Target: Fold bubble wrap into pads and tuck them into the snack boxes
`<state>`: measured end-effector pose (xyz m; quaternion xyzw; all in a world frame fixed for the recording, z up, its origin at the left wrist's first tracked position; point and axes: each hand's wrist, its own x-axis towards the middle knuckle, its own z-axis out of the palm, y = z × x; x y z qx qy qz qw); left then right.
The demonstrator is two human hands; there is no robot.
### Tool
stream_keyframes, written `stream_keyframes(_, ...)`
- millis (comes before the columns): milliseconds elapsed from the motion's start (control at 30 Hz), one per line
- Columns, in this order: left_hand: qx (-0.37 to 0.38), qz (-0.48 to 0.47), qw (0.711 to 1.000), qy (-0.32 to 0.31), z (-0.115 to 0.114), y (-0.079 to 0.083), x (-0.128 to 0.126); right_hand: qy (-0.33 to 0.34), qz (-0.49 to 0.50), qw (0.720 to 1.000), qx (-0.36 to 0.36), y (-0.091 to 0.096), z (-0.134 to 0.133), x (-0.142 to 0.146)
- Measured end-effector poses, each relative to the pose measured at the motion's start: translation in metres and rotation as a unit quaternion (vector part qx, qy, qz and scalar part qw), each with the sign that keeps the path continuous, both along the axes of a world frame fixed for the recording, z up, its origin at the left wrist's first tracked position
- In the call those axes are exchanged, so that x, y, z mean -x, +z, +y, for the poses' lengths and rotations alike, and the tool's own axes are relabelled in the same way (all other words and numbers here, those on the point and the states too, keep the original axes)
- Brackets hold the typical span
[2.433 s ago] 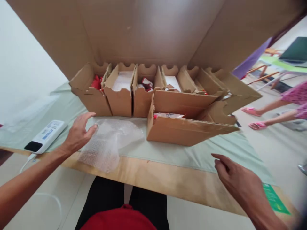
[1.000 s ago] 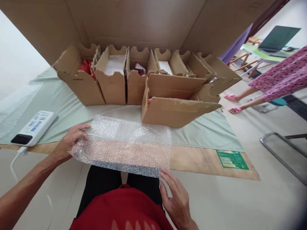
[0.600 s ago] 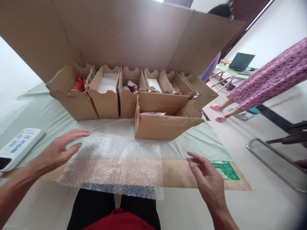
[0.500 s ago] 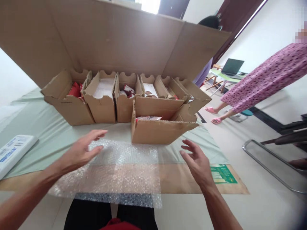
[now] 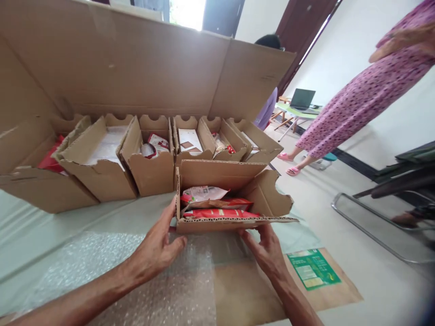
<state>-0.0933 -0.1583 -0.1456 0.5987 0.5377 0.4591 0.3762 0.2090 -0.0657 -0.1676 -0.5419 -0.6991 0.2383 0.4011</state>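
Note:
An open-topped cardboard box (image 5: 224, 226) with red and white packets (image 5: 217, 213) in it is between my hands. My left hand (image 5: 159, 246) grips its left end, fingers along the side and thumb in front. My right hand (image 5: 267, 251) holds the lower front near the right end, and part of its fingers is hidden by the box. Under my left forearm lies a sheet of bubble wrap (image 5: 190, 276). Behind stands a row of similar boxes (image 5: 152, 174), holding red packets, white flat pieces and bubble wrap.
A tall cardboard panel (image 5: 152, 68) rises behind the row. At the right are brown cardboard with a green label (image 5: 314, 269) and a metal-framed chair (image 5: 360, 235). A person in a pink dotted garment (image 5: 367, 99) stands beyond, near a small table with a laptop (image 5: 302, 99).
Both hands have moved forward and inward from above the bubble wrap and taken hold of the front box. The box now tilts more towards me, showing more packets. The view has shifted.

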Motion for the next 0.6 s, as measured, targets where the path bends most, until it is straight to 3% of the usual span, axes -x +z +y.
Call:
stream_keyframes(100,-0.007,-0.019,0.999,-0.038,0.032,0.002,-0.019,-0.014,0.038,0.999,0.001,0.006,0.020,-0.016)
stream_keyframes(200,-0.008,-0.034,0.996,-0.082,0.066,0.014,-0.032,-0.009,0.073,0.997,0.019,0.012,0.043,-0.030)
stream_keyframes(300,0.000,0.018,0.996,-0.083,0.075,0.030,-0.012,-0.061,0.055,0.996,0.019,0.006,0.040,-0.042)
stream_keyframes(367,0.021,0.123,0.991,-0.040,0.060,0.039,0.023,-0.118,0.032,0.992,0.006,0.001,0.018,-0.047)
stream_keyframes(433,0.066,0.242,0.968,0.014,0.032,0.046,0.070,-0.116,0.002,0.993,0.019,-0.003,-0.013,-0.047)
stream_keyframes(533,0.151,0.405,0.895,0.106,-0.020,0.047,0.140,0.005,-0.085,0.996,0.034,-0.004,-0.050,-0.030)
stream_keyframes(600,0.192,0.454,0.863,0.116,-0.048,0.043,0.176,0.098,-0.127,0.987,-0.001,-0.004,-0.059,-0.005)
